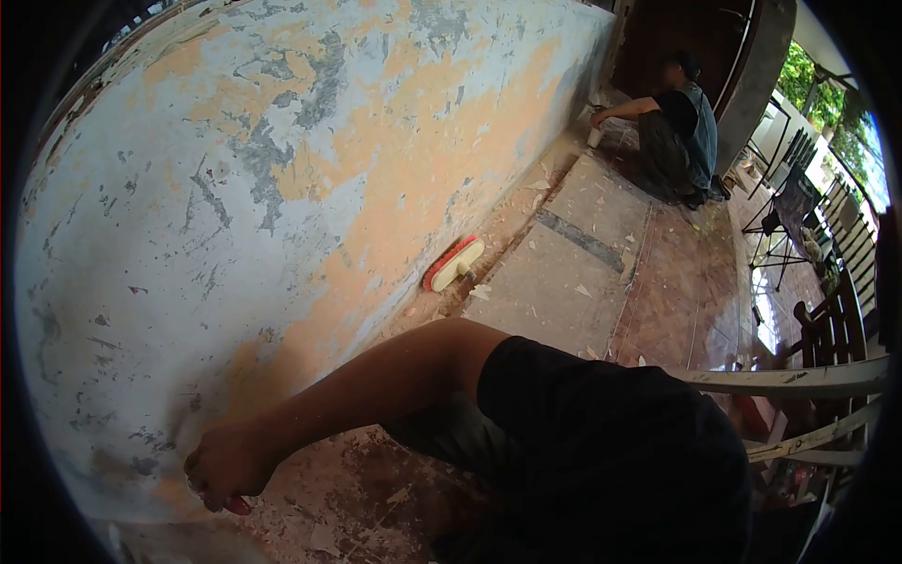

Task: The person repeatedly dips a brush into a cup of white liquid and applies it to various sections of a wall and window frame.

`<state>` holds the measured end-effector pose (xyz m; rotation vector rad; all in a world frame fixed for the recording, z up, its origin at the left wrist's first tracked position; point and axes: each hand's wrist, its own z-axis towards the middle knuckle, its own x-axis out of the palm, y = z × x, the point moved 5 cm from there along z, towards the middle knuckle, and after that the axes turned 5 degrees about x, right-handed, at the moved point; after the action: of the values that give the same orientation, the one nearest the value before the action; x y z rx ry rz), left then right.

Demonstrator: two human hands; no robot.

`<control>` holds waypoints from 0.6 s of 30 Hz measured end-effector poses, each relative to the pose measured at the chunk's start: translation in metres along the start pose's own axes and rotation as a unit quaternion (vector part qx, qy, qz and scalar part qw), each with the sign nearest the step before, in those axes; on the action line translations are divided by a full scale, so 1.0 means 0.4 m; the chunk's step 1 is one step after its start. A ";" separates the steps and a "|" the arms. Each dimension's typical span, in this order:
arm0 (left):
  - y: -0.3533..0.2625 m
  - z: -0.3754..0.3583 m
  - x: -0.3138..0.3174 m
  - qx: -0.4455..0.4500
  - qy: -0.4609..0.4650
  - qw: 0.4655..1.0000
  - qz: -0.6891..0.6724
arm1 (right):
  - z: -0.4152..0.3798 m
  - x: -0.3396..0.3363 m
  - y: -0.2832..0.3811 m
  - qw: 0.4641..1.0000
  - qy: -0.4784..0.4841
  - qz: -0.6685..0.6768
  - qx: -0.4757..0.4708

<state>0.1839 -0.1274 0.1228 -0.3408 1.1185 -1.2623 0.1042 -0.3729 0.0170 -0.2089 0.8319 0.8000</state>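
Hand point(225, 462) near bottom edge of wall point(291, 188)

Daylit greenery point(810, 83) shows past a railing point(848, 214), beyond reddish floor tiles point(678, 299) and perhaps a folding chair point(795, 203).

Random brush point(455, 264) sat on the floor point(554, 273), somebody point(691, 132) was squatting near the door point(672, 38), plus a folding chair point(795, 199) by some railing point(843, 211).

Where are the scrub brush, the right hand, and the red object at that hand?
brush point(458, 264): head view, middle of its cream back.
right hand point(225, 461): head view, middle of the hand.
red object point(238, 506): head view, the end showing below the hand.
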 end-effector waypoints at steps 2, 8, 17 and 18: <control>-0.012 0.000 0.007 0.012 0.016 0.999 -0.031 | 0.001 -0.005 0.003 1.000 -0.010 -0.006 -0.003; -0.039 -0.005 0.022 0.005 0.015 0.999 -0.031 | 0.003 0.000 0.002 1.000 -0.010 -0.013 -0.002; -0.020 0.000 0.012 0.003 0.015 1.000 -0.018 | 0.004 -0.019 0.014 1.000 -0.022 -0.018 -0.001; -0.023 -0.001 0.012 0.009 0.014 1.000 -0.021 | 0.005 -0.027 0.017 1.000 -0.026 -0.018 -0.002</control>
<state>0.1779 -0.1347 0.1271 -0.3363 1.1287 -1.3166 0.0960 -0.3731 0.0272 -0.2057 0.7761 0.7707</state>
